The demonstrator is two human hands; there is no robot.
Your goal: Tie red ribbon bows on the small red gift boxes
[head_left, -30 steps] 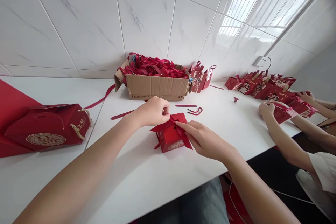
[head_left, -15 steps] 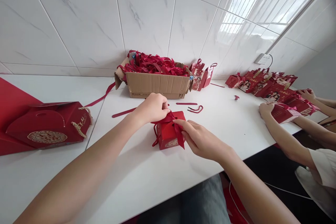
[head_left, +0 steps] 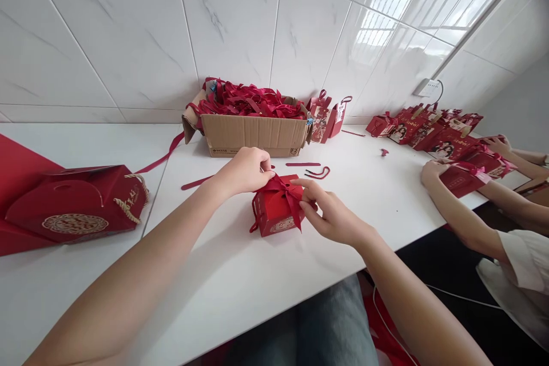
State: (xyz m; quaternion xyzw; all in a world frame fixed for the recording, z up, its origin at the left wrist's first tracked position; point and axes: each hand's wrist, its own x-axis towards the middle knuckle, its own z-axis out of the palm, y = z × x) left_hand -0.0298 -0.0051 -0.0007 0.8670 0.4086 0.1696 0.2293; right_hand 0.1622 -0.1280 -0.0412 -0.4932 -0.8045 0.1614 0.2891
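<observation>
A small red gift box (head_left: pixel 274 214) with a gold round emblem stands on the white table, a dark red cord hanging at its left side. Across its top lies a red ribbon bow (head_left: pixel 281 187), one tail running down the front. My left hand (head_left: pixel 246 168) is closed, its fingertips pinching the bow's left side. At the right side of the box, my right hand (head_left: pixel 328 209) has its index finger and thumb around the bow's right loop; the exact contact is partly hidden.
Behind stands a cardboard box (head_left: pixel 253 131) heaped with red ribbons. A larger red box (head_left: pixel 77 200) with rope handles sits at left. Red strips and a cord (head_left: pixel 319 172) lie nearby. At right, another person's hand (head_left: pixel 433 174) holds a red box beside several others.
The ribbon is now a fuller bow lying on the box top. My right hand's fingers have shifted right and spread somewhat. My left hand stays near the bow's left side.
</observation>
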